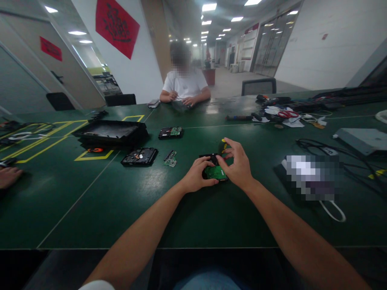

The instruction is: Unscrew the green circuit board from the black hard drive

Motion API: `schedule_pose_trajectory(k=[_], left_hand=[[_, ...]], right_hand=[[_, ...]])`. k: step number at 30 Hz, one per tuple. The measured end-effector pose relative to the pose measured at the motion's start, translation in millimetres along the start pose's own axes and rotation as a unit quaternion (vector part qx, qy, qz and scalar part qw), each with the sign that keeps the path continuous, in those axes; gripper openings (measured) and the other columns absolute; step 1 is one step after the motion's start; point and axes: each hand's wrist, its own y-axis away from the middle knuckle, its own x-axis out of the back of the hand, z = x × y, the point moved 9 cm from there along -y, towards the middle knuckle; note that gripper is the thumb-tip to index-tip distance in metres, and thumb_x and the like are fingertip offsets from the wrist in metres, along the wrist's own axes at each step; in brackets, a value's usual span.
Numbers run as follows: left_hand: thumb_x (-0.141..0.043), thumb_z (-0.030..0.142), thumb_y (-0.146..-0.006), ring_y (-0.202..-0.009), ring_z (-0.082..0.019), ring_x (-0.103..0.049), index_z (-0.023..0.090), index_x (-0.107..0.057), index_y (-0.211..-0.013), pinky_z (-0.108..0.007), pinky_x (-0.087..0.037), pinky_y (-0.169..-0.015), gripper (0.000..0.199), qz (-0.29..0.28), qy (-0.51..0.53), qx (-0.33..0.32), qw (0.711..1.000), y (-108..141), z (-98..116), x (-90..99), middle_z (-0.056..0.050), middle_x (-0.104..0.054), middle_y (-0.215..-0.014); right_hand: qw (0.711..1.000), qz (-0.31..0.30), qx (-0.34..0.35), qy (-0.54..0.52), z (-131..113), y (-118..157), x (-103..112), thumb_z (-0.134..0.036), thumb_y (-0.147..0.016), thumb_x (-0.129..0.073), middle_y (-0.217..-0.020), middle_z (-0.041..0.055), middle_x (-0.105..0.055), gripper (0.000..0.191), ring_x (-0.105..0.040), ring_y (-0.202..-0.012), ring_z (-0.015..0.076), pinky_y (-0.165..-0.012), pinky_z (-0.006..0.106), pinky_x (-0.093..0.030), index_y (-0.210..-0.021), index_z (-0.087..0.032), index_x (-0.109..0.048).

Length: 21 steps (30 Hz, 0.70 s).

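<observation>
On the table in front of me lies a hard drive, its green circuit board facing up and its far end black. My left hand is closed around its left side, with the thumb along the near edge. My right hand is at the drive's right side, its thumb over the board. Between its fingers is a small screwdriver with a yellow and black handle; the fingers and drive hide its tip. Left of the drive lie a loose green circuit board and a second hard drive. Another drive lies farther back.
A black tray stands at the left, near an orange-handled tool. Someone in a white shirt sits opposite; another person's hand shows at the left edge. Cables, red scissors and a grey box lie right.
</observation>
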Motion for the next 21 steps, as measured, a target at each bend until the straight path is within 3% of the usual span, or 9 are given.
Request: schedule_pose_trajectory(k=[8, 15, 21], left_hand=[[-0.092, 0.042, -0.072, -0.151, -0.037, -0.039, 0.026, -0.065, -0.13, -0.061, -0.033, -0.124, 0.066, -0.001, -0.002, 0.0, 1.0, -0.6, 1.4, 0.2, -0.015, -0.05, -0.157], [-0.092, 0.042, -0.072, -0.151, -0.036, -0.04, 0.025, -0.065, -0.13, -0.059, -0.033, -0.125, 0.065, 0.007, -0.001, -0.002, 1.0, 0.1, 3.5, 1.6, -0.015, -0.05, -0.156], [-0.091, 0.043, -0.074, -0.15, -0.036, -0.041, 0.023, -0.065, -0.129, -0.057, -0.034, -0.125, 0.064, 0.009, -0.003, -0.008, 1.0, 0.4, 2.9, 1.3, -0.016, -0.05, -0.156]], right_hand=[[1.0, 0.004, -0.003, 0.0, 2.1, 1.5, -0.3, -0.028, -0.094, -0.069, -0.142, 0.0127, -0.056, 0.066, -0.072, -0.096, 0.0237, -0.071, 0.042, -0.07, -0.154, -0.033, -0.042], [1.0, -0.003, -0.012, -0.011, 1.7, 2.1, -1.4, -0.029, -0.098, -0.063, -0.145, 0.0126, -0.059, 0.063, -0.074, -0.104, 0.0263, -0.082, 0.046, -0.069, -0.156, -0.033, -0.039], [1.0, 0.002, -0.008, -0.006, 0.0, 0.9, 1.4, -0.031, -0.096, -0.068, -0.14, 0.0115, -0.059, 0.063, -0.072, -0.097, 0.0243, -0.074, 0.043, -0.07, -0.153, -0.034, -0.043]])
